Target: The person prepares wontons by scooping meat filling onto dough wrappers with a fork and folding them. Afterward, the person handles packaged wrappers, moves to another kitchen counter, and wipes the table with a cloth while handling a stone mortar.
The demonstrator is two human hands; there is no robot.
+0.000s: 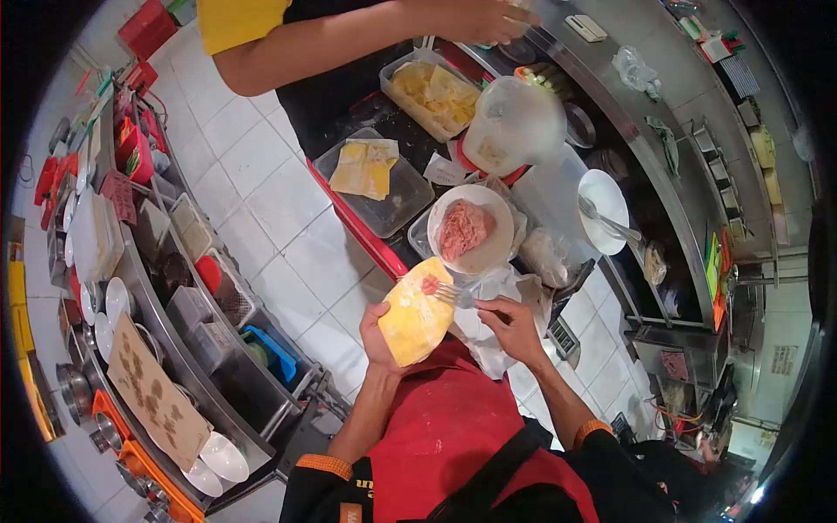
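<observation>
A stack of yellow dough wrappers (411, 324), dusted with white flour, lies in my left hand (380, 342), whose fingers are closed round its edge. Between the fingers of my right hand (513, 329) is a fork (457, 296), its tines touching a small dab of pink minced meat (431, 284) on the top wrapper. Just beyond the wrappers, a white bowl (499, 234) holds a larger mound of the pink minced meat (466, 228). To its left, a clear plastic tray (394, 213) contains folded yellow pieces.
Another person's arm (323, 50) reaches across the top. A tub of yellow pieces (417, 63), a round clear container (514, 122) and a white plate (610, 196) with a fork stand further off. Shelves with bowls (225, 457) line the left, a steel counter (645, 131) the right.
</observation>
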